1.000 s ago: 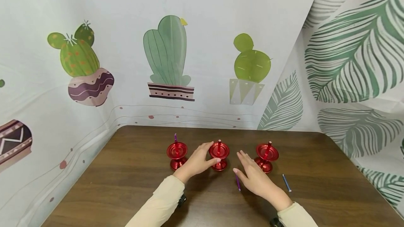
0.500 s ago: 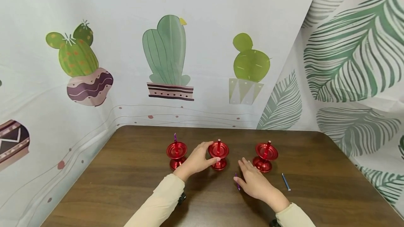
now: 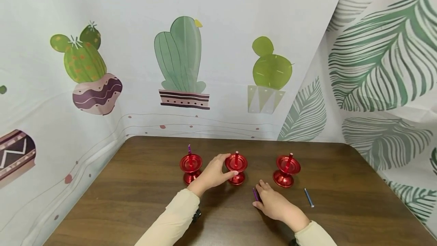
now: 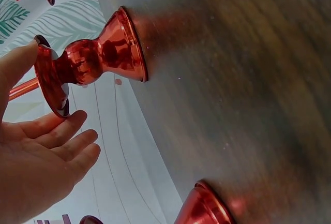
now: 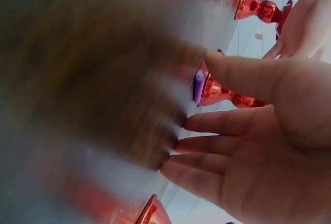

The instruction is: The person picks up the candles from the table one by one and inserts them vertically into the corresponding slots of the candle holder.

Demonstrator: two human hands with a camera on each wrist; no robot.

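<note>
My left hand (image 3: 213, 172) holds the dish rim of the middle red candle holder (image 3: 240, 163) between thumb and fingers. The left wrist view shows this candle holder (image 4: 85, 61) standing on the table, its thumb-side rim against the thumb. My right hand (image 3: 274, 203) is low over the table, thumb and fingers spread on either side of a thin purple candle (image 3: 255, 193). In the right wrist view the purple candle (image 5: 199, 84) sits in the gap near the thumb tip, and the fingers are straight with fingertips at the table.
A left red candle holder (image 3: 191, 166) bears a purple candle (image 3: 189, 149). At the right stands another red candle holder (image 3: 286, 167) with a bare centre tube. A blue candle (image 3: 308, 197) lies on the brown table (image 3: 136, 193). Behind hangs a patterned cloth (image 3: 225, 67).
My right hand has come down and nearer to me, its fingers now at the table beside the purple candle. The left hand and the middle candle holder have stayed in place.
</note>
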